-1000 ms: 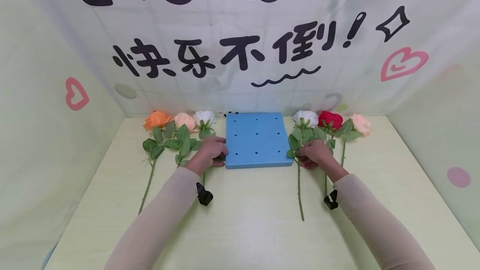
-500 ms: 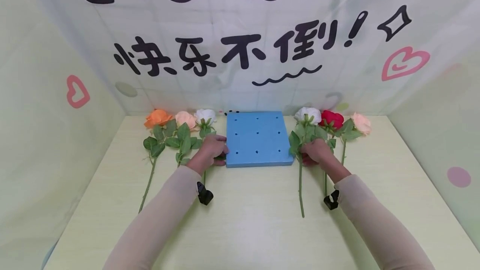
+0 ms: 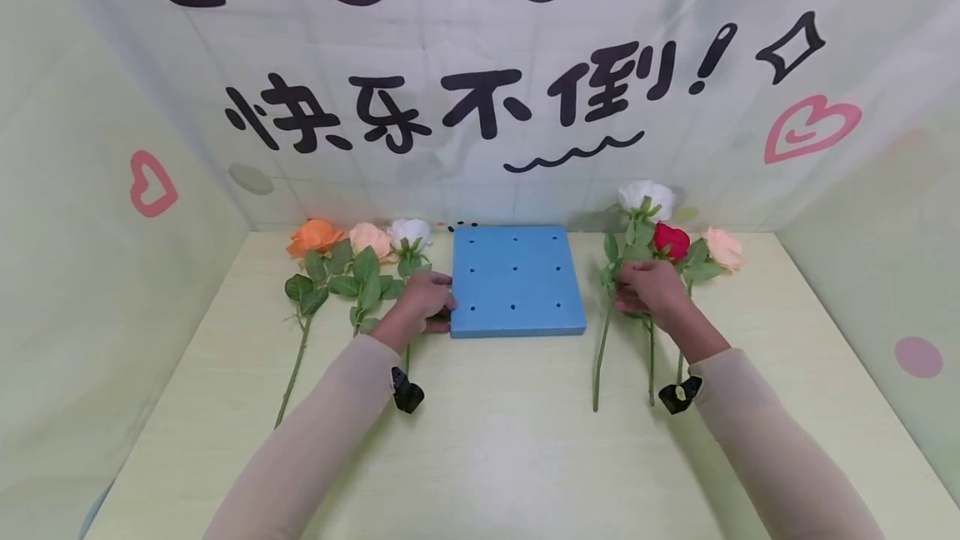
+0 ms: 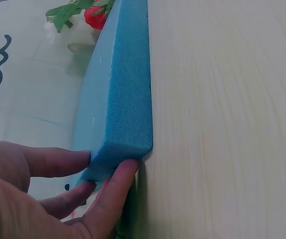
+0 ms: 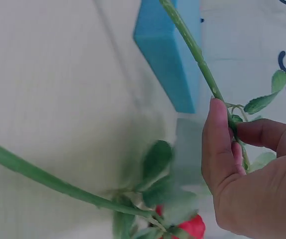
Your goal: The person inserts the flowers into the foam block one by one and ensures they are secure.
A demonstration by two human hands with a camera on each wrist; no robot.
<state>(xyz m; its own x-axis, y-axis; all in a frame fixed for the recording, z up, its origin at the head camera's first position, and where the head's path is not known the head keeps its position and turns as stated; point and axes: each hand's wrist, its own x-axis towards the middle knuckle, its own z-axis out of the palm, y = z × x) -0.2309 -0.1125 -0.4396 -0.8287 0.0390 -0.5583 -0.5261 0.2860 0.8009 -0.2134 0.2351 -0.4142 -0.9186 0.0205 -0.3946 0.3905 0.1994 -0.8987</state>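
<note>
My right hand (image 3: 651,294) pinches the green stem of a white rose (image 3: 647,200) between thumb and fingers. The rose is lifted off the table, its bloom tilted up and away. In the right wrist view, the pinched stem (image 5: 198,55) crosses in front of the blue foam block (image 5: 158,50); its bloom is out of that view. My left hand (image 3: 423,300) rests at the block's left side. In the left wrist view its fairly straight fingers (image 4: 63,162) touch the corner of the foam block (image 4: 128,94). The block lies flat, with several small holes in its top.
Left of the block lie an orange rose (image 3: 315,237), a pink rose (image 3: 371,240) and another white rose (image 3: 410,232). On the right lie a red rose (image 3: 671,242) and a pale pink rose (image 3: 722,247). A printed cloth (image 3: 480,190) hangs behind the table (image 3: 495,440).
My right hand has lifted the white rose off the table and moved it right and up, away from the block. The left hand has stayed at the block's side.
</note>
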